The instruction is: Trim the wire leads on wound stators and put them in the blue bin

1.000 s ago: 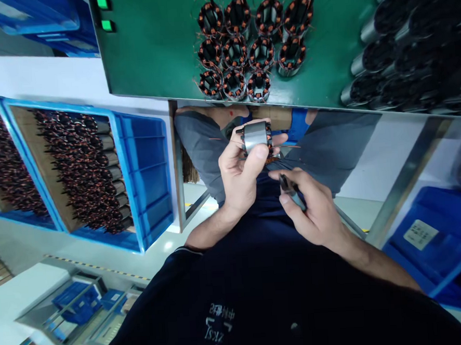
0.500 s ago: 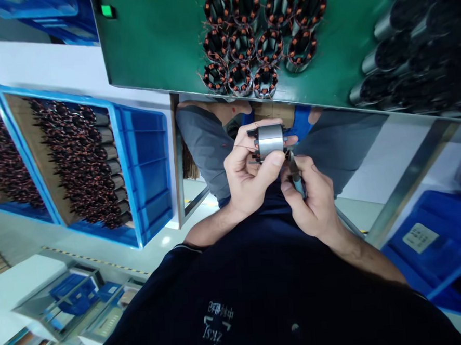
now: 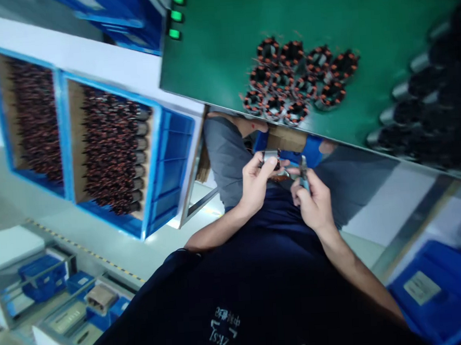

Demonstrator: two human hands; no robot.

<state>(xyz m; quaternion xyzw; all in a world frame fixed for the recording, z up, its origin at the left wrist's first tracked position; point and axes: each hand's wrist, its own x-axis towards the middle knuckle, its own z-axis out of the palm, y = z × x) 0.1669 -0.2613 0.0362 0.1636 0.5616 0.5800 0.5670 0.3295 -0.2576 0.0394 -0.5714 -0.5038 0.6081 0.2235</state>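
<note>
My left hand grips a small metal stator with copper windings, held over my lap below the edge of the green table. My right hand is closed around a small cutting tool, whose tip points at the stator's right side. Thin copper wire ends stick out from the stator. Several finished stators stand grouped on the green table above my hands. The view is blurred.
Blue bins packed with wound stators sit at the left. Dark cylindrical parts line the table's right side. Green lit buttons sit at the table's corner. Another blue bin is at the lower right. Shelving with boxes shows lower left.
The view has swung and pulled back, so my hands look smaller. My right hand has brought the tool up against the stator, and my left hand has turned the stator.
</note>
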